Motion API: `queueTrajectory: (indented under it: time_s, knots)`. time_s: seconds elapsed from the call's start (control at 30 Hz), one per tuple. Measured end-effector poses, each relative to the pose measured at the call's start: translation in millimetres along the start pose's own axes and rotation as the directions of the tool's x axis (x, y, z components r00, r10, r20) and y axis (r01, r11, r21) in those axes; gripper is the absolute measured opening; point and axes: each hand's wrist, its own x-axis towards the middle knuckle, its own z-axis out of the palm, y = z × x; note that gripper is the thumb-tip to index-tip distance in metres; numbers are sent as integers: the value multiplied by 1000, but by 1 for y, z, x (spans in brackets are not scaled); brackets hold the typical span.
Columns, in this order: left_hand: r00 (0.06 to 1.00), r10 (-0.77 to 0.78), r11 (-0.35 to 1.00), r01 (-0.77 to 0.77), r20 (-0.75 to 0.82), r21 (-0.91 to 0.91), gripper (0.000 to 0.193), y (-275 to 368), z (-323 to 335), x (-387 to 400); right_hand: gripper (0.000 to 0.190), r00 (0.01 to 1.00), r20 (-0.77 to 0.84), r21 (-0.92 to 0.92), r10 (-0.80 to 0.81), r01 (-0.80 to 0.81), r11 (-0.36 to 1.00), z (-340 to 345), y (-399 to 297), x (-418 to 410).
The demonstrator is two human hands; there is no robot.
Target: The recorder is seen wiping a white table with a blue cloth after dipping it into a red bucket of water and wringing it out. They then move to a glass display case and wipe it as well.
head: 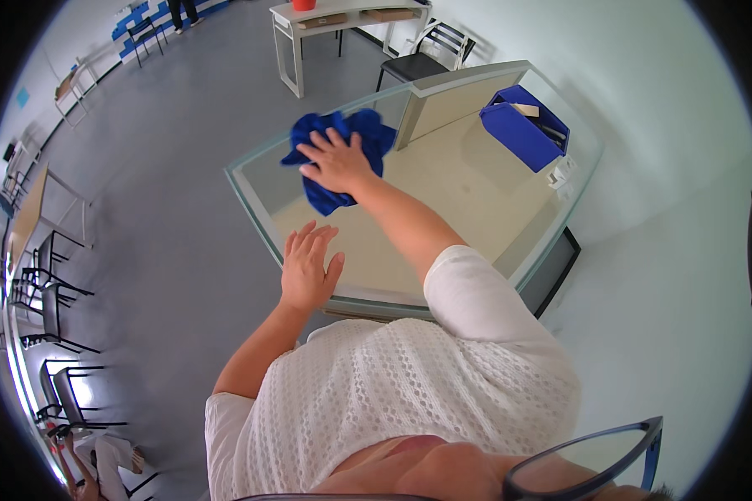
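Note:
My right hand [338, 161] lies flat, fingers spread, on top of a crumpled blue cloth [319, 195]. The cloth rests on the glass top [344, 275] of a display counter, towards its far left part. Nearer to me, my left hand [309, 266] is held over the counter's left front edge with its fingers apart and nothing in it. Whether it touches the glass cannot be told. Through the glass, a cream-coloured panel [438, 188] shows below.
At the counter's far right sits a blue plastic bin [517, 134] with items inside, beside a small white object [561, 172]. A white wall [658, 250] borders the right side. Beyond are a white desk [286, 56] and a black chair [417, 64]. Several chairs [51, 310] line the left.

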Motion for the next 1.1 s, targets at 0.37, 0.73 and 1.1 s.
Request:
queueTrajectory:
  time_s: [0.37, 0.73, 1.1]
  knots:
    - [1000, 5, 1000, -5, -4, 1, 33, 1, 4, 2, 55, 700, 84, -123, 709, -699, 705, -46, 144, -94]
    - [998, 61, 998, -61, 14, -24, 37, 5, 3, 4, 55, 404, 14, -238, 915, -887, 395, -55, 193, -206]
    - [982, 91, 996, -91, -163, 5, 47, 1, 11, 1, 49, 978, -79, -48, 193, -197, 979, -7, -18, -60]
